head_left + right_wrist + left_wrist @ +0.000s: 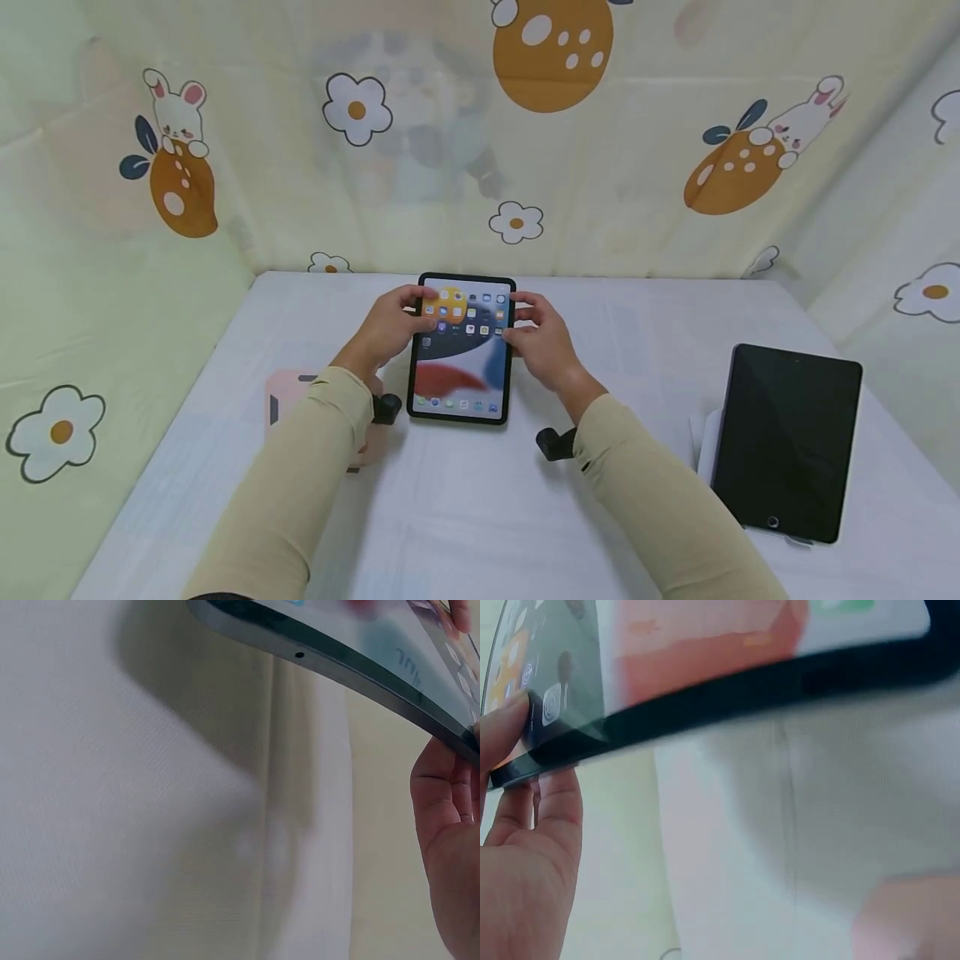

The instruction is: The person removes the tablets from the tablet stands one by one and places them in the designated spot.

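Observation:
A tablet [461, 367] with its screen lit, showing rows of app icons, is held upright in portrait between both hands. My left hand [386, 329] grips its left edge near the top, thumb over the screen and fingers behind. On the opposite edge, my right hand [543, 342] holds it the same way, with the thumb at the border. In the left wrist view the tablet [705, 694] is raised off the white cloth. Its shadow falls on the cloth below the tablet [352, 686] in the right wrist view.
A second tablet [787, 442], dark-screened with a home button, lies at the right on something white. A pink case [281, 392] lies at the left, partly hidden under my left forearm. Behind the white-covered table [637, 333] hangs a patterned curtain [435, 183].

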Demonstrator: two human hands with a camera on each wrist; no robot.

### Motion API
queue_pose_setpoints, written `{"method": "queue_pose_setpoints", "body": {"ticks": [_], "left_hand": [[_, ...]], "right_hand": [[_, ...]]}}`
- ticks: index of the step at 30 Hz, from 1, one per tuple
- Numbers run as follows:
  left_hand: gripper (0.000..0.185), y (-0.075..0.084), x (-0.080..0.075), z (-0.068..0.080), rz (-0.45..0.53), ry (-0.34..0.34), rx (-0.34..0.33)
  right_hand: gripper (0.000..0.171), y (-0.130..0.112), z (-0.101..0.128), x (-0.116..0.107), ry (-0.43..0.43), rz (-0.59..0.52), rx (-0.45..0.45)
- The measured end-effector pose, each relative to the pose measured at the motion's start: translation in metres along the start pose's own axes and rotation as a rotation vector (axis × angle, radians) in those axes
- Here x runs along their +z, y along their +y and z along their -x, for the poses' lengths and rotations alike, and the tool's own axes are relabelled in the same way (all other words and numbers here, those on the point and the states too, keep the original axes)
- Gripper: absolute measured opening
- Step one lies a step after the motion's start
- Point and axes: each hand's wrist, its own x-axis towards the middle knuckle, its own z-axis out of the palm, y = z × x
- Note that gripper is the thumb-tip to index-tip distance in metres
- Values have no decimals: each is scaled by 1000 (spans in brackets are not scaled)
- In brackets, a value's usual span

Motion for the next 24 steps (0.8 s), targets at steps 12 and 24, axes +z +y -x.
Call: {"method": "queue_pose_setpoints", "body": {"ticks": [12, 24], "left_hand": [[48, -5, 22, -8, 150, 90, 22], [47, -12, 32, -10, 183, 117, -3]], "right_hand": [[56, 8, -5, -4, 19, -13, 25], [56, 19, -9, -6, 33, -14, 62]]}}
